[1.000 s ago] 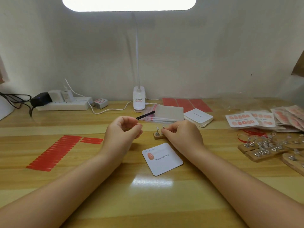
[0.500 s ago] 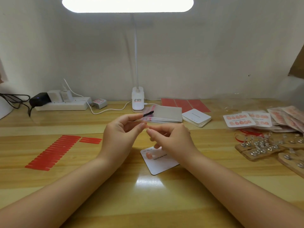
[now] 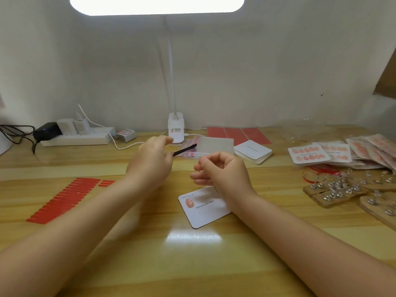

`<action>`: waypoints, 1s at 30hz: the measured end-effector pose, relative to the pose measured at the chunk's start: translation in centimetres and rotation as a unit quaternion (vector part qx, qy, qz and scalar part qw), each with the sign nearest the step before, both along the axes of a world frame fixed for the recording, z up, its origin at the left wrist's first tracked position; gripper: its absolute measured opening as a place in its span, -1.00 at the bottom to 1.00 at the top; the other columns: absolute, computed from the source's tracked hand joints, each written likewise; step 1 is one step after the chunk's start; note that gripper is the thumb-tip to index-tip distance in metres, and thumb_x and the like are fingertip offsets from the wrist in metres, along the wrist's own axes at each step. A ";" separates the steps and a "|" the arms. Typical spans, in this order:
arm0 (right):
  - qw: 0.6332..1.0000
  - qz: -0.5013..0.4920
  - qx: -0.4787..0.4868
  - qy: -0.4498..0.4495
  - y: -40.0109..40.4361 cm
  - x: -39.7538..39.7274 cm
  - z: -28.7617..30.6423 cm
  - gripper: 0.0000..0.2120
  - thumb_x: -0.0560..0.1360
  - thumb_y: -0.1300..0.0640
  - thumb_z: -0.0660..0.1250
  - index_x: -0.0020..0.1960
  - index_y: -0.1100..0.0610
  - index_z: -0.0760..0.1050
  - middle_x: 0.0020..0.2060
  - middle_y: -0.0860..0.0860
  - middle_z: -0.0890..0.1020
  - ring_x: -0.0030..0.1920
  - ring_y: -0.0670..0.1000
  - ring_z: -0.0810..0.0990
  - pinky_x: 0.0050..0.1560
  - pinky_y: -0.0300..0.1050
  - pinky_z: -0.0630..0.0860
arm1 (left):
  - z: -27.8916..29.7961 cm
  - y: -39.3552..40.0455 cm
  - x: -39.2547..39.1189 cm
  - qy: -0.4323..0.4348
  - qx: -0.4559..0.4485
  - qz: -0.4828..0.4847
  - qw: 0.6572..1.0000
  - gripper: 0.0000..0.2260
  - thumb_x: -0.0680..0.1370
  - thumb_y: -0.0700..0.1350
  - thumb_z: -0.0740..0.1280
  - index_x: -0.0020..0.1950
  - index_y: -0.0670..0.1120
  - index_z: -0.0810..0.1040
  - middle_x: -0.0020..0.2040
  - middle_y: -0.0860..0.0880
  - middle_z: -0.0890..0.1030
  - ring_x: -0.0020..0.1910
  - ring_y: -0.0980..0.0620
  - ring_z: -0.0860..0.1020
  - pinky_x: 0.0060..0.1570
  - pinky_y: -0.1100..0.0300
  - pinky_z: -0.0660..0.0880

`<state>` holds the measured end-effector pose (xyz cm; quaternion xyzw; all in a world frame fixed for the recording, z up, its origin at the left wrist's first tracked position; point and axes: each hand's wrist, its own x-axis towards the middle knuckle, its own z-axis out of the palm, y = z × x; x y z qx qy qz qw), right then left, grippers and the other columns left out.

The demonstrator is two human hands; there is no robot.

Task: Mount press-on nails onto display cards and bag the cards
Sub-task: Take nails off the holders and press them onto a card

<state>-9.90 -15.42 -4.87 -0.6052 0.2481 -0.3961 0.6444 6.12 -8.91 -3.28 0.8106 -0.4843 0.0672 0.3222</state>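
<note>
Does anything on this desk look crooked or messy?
Mostly tidy. The display card under the right hand lies turned askew to the desk edge, with just one pink nail mounted. At right, bagged cards are fanned in a loose, overlapping heap.

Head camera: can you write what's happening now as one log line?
left hand: holds black stick | right hand: curled, contents unclear | display card: on table, one nail mounted
</note>
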 end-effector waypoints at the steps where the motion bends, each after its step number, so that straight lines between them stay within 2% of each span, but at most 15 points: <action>1: 1.000 0.002 0.000 0.002 -0.1 0.0 0.0 -0.92 0.54 0.26 0.33 -0.10 0.27 0.51 -0.22 0.15 0.66 -0.25 0.09 0.72 -0.28 -0.16 0.61 | 0.1 -0.7 0.8 -0.012 0.046 0.024 0.999 -0.66 0.63 -0.11 0.20 0.41 -0.03 0.40 0.35 -0.03 0.48 0.33 -0.08 0.42 0.25 -0.04 0.43; 5: 0.999 0.004 -0.026 0.023 -0.4 0.0 -0.1 -0.93 0.52 0.29 0.34 -0.13 0.28 0.51 -0.29 0.15 0.66 -0.28 0.06 0.71 -0.28 -0.16 0.60 | 0.3 -3.0 2.5 -0.097 0.197 0.033 0.975 -0.65 0.65 0.02 0.15 0.41 -0.03 0.42 0.34 -0.10 0.47 0.32 -0.17 0.39 0.24 -0.04 0.39; 8: 0.996 0.007 -0.070 0.055 -0.4 -0.1 -0.2 -0.96 0.50 0.29 0.36 -0.12 0.25 0.54 -0.29 0.13 0.67 -0.28 0.02 0.70 -0.24 -0.17 0.61 | 0.1 -4.1 2.5 -0.181 0.243 0.031 0.953 -0.74 0.63 0.05 0.17 0.22 0.03 0.57 0.14 -0.08 0.56 0.14 -0.15 0.48 -0.04 0.08 0.41; 10: 0.993 0.014 -0.094 0.075 -0.4 -0.1 -0.3 -0.97 0.50 0.28 0.37 -0.11 0.20 0.58 -0.31 0.08 0.68 -0.30 -0.06 0.69 -0.24 -0.22 0.60 | -0.2 -4.5 2.3 -0.230 0.244 0.046 0.941 -0.79 0.61 -0.01 0.20 0.13 0.04 0.60 0.05 -0.06 0.58 0.05 -0.14 0.51 -0.15 0.12 0.37; 13: 0.990 0.022 -0.107 0.094 -0.5 -0.2 -0.3 -0.93 0.50 0.25 0.38 -0.06 0.16 0.63 -0.35 -0.01 0.68 -0.29 -0.09 0.68 -0.19 -0.22 0.62 | -1.0 -4.8 2.3 -0.229 0.220 0.054 0.947 -0.79 0.60 -0.10 0.20 0.16 0.00 0.57 0.09 -0.08 0.56 0.06 -0.14 0.52 -0.07 0.07 0.44; 17: 0.989 0.024 -0.108 0.102 -0.6 -0.1 -0.5 -0.92 0.51 0.22 0.38 -0.07 0.09 0.64 -0.38 -0.04 0.68 -0.28 -0.10 0.68 -0.17 -0.22 0.62 | -1.7 -4.8 3.0 -0.218 0.194 0.043 0.955 -0.79 0.61 0.00 0.21 0.19 -0.02 0.50 0.08 -0.10 0.58 0.07 -0.16 0.51 -0.01 0.03 0.47; 20: 0.988 0.020 -0.112 0.103 -0.6 0.0 -0.8 -0.90 0.51 0.23 0.38 -0.03 0.09 0.64 -0.34 -0.04 0.68 -0.28 -0.10 0.68 -0.16 -0.21 0.61 | -2.1 -5.1 3.4 -0.215 0.186 0.025 0.958 -0.71 0.60 0.04 0.25 0.27 -0.03 0.46 0.08 -0.11 0.61 0.10 -0.18 0.51 0.01 -0.01 0.48; 23: 0.985 0.013 -0.129 0.111 -0.7 -0.1 -0.8 -0.89 0.51 0.22 0.38 -0.02 0.04 0.61 -0.29 -0.01 0.68 -0.27 -0.06 0.68 -0.08 -0.10 0.63 | -2.1 -5.5 3.0 -0.182 0.170 0.024 0.968 -0.70 0.59 -0.09 0.25 0.32 -0.06 0.44 0.13 -0.12 0.61 0.13 -0.19 0.51 0.01 -0.05 0.51; 26: 0.990 0.012 -0.107 0.094 -0.9 -0.3 -0.7 -0.91 0.50 0.25 0.38 -0.04 0.10 0.61 -0.28 0.05 0.68 -0.29 -0.06 0.67 -0.21 -0.18 0.59 | -1.9 -5.7 2.6 -0.197 0.159 0.032 0.967 -0.73 0.59 -0.22 0.20 0.27 -0.10 0.51 0.13 -0.14 0.58 0.11 -0.17 0.52 -0.01 -0.03 0.52; 28: 0.994 0.013 -0.077 0.074 -1.1 -0.5 -0.6 -0.91 0.49 0.29 0.38 -0.03 0.17 0.61 -0.30 0.08 0.67 -0.30 -0.06 0.66 -0.28 -0.27 0.54 | -1.6 -5.3 2.6 -0.175 0.095 0.028 0.980 -0.76 0.60 -0.23 0.19 0.21 -0.12 0.54 0.08 -0.16 0.56 0.08 -0.19 0.49 -0.04 -0.03 0.47; 30: 0.997 0.017 -0.050 0.058 -1.2 -0.6 -0.5 -0.90 0.48 0.32 0.38 -0.03 0.21 0.61 -0.30 0.10 0.68 -0.29 -0.05 0.66 -0.29 -0.28 0.52 | -1.1 -4.4 2.5 -0.115 -0.026 0.010 0.993 -0.82 0.62 -0.19 0.20 0.15 -0.17 0.54 0.03 -0.17 0.54 0.03 -0.20 0.48 -0.04 -0.06 0.43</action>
